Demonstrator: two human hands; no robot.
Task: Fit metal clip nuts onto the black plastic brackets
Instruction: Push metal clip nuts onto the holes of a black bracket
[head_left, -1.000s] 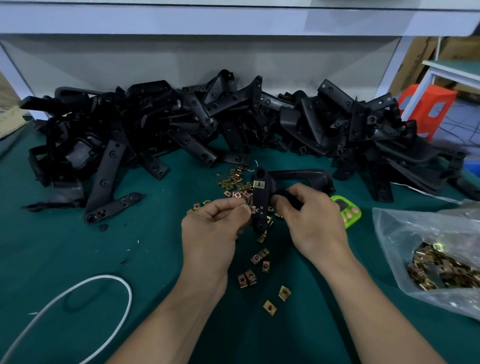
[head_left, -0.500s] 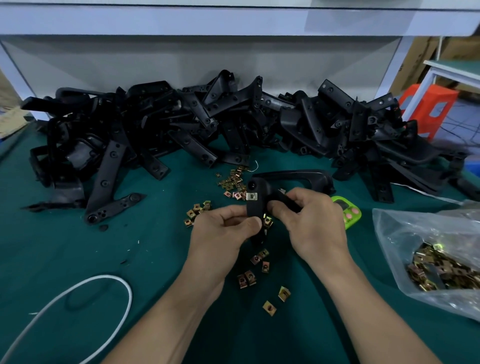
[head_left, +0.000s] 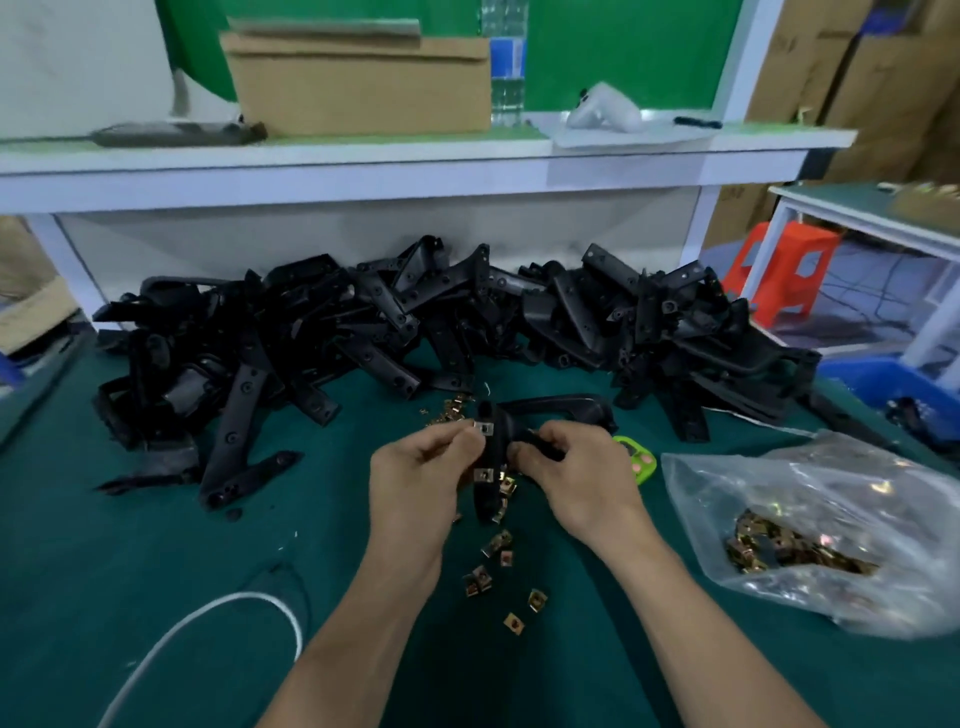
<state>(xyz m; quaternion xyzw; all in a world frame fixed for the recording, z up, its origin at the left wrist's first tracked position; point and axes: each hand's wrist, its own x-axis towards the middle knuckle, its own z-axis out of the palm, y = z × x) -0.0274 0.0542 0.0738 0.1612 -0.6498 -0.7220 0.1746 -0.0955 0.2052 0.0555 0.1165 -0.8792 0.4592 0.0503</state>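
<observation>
A black plastic bracket (head_left: 550, 408) is held upright over the green table between both hands. My right hand (head_left: 576, 473) grips its middle. My left hand (head_left: 421, 467) pinches its left edge beside a clip nut (head_left: 483, 427) seated on the upper end. A second clip nut (head_left: 484, 474) sits lower on the same bracket. Several loose brass clip nuts (head_left: 493, 561) lie on the cloth below the hands, and more (head_left: 452, 410) lie behind them.
A long heap of black brackets (head_left: 415, 322) fills the back of the table. A clear bag of clip nuts (head_left: 810, 540) lies at the right, a green timer (head_left: 636, 460) beside my right hand, a white cable (head_left: 208, 618) at front left. A white shelf (head_left: 363, 156) overhangs.
The head tilted up, so the shelf and boxes above came into view. My left hand moved up along the bracket to the upper clip nut, and a second nut now sits lower on the bracket.
</observation>
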